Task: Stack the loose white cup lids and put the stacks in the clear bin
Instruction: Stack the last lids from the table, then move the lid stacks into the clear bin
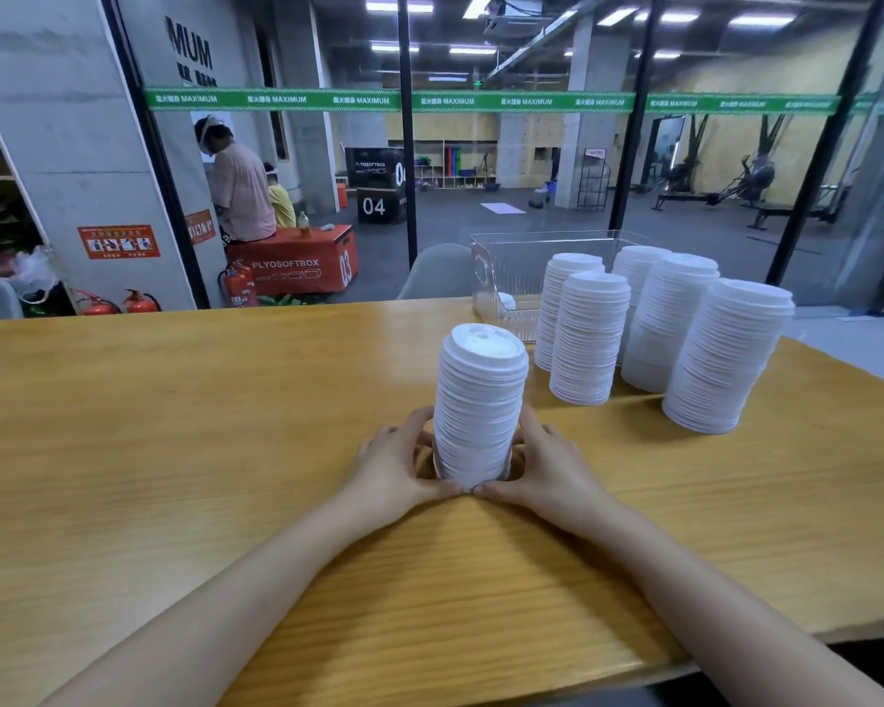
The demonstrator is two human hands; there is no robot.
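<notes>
Wooden table (174, 451) with a yellowish grain fills most of the view, and its far edge sits right up against a floor-to-ceiling glass wall with black frames. Behind the glass is a gym: grey floor, concrete pillars, strip lights overhead and a green banner (445, 101) running across the panes. On the left out there, two people (241, 191) sit on an orange plyo box (297, 262) marked 03, with a black box (376, 196) marked 04 further back. Red fire extinguishers (238, 285) stand at the foot of the glass, and some dark exercise machines (756, 181) are way off on the right. A grey chair back (437, 270) pokes up just past the table's far edge.

On the table itself, the tall lid stack (478, 400) stands near the middle, close to the person. Both hands are wrapped around its base: left hand (394, 461) on one side, right hand (547, 466) on the other, fingers curled round the bottom lids and the thumbs nearly meeting at the front. It's a bit blurry, so I can't tell if it's resting on the wood or just off it.

Off to the right are five more stacks (588, 339), huddled close together, also on the table. The clear bin (501, 278) is right behind them at the far edge, with what looks like a single white lid (506, 300) inside.
</notes>
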